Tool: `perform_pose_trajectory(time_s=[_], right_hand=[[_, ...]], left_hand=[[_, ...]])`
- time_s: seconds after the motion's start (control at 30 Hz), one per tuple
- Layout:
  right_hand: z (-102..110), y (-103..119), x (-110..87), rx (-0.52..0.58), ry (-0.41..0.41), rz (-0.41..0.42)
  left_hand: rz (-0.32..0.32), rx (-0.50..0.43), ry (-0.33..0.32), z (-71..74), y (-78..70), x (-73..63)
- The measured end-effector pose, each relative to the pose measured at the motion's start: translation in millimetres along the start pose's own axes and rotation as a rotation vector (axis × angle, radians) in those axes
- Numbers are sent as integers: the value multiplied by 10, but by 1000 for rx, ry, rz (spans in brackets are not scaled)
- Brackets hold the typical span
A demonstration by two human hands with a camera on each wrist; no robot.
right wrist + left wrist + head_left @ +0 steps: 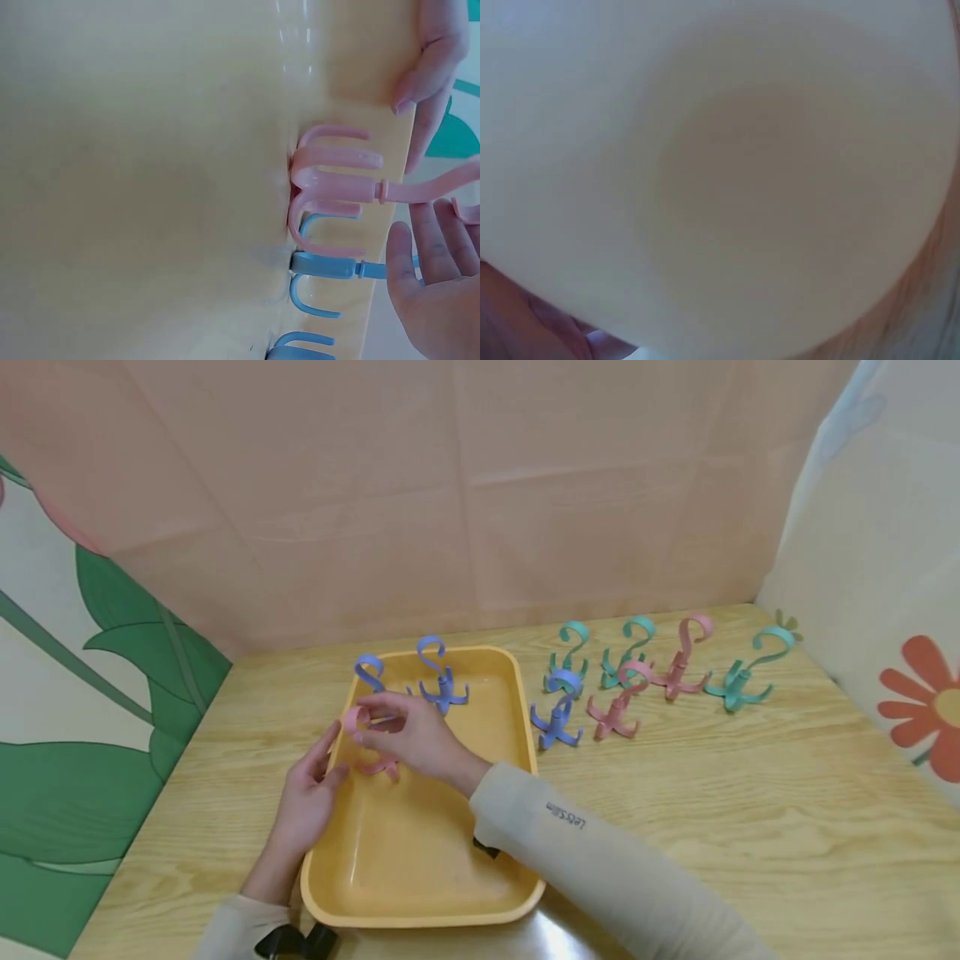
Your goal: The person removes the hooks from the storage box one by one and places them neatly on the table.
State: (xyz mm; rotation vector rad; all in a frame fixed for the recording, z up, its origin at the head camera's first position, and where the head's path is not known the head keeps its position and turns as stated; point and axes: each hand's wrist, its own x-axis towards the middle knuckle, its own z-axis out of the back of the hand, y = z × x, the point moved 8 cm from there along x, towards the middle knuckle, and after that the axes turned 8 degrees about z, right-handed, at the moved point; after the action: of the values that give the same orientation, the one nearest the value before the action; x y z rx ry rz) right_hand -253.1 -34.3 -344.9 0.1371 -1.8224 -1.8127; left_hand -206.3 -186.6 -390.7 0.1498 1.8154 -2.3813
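Note:
My right hand [420, 739] reaches over the yellow tray [435, 893], thumb and fingers around the curled top of a pink multi-prong hook [384, 767]. That hook stands upright on the tray floor by the left wall, its prongs spread in the right wrist view. Beyond it, two blue hooks, one at the far left [369, 670] and another by the back wall [444, 687], stand in the tray. My left hand [307, 802] grips the tray's left rim, thumb over the edge and fingers outside. In the left wrist view, a pale blurred surface [765, 187] hides nearly everything.
Right of the tray on the wooden table [712, 810] stand several more hooks: green ones [738, 685], pink ones [613, 718] and a blue one [557, 727]. A pink cloth backdrop [465, 510] rises behind, with printed panels [885, 568] at the sides.

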Motion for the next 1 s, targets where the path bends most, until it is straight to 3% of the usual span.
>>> perform_pose_trajectory(time_s=[0.23, 0.5, 0.77, 1.0], right_hand=[[7, 11, 14, -74, -16, 16], [-45, -25, 4, -144, 65, -27], [-59, -61, -15, -68, 64, -78], [-40, -66, -5, -70, 47, -72]], left_hand=[[-16, -18, -2, -8, -2, 3], [-2, -4, 0, 8, -16, -7], [15, 9, -4, 14, 19, -7], [14, -4, -4, 6, 10, -7]])
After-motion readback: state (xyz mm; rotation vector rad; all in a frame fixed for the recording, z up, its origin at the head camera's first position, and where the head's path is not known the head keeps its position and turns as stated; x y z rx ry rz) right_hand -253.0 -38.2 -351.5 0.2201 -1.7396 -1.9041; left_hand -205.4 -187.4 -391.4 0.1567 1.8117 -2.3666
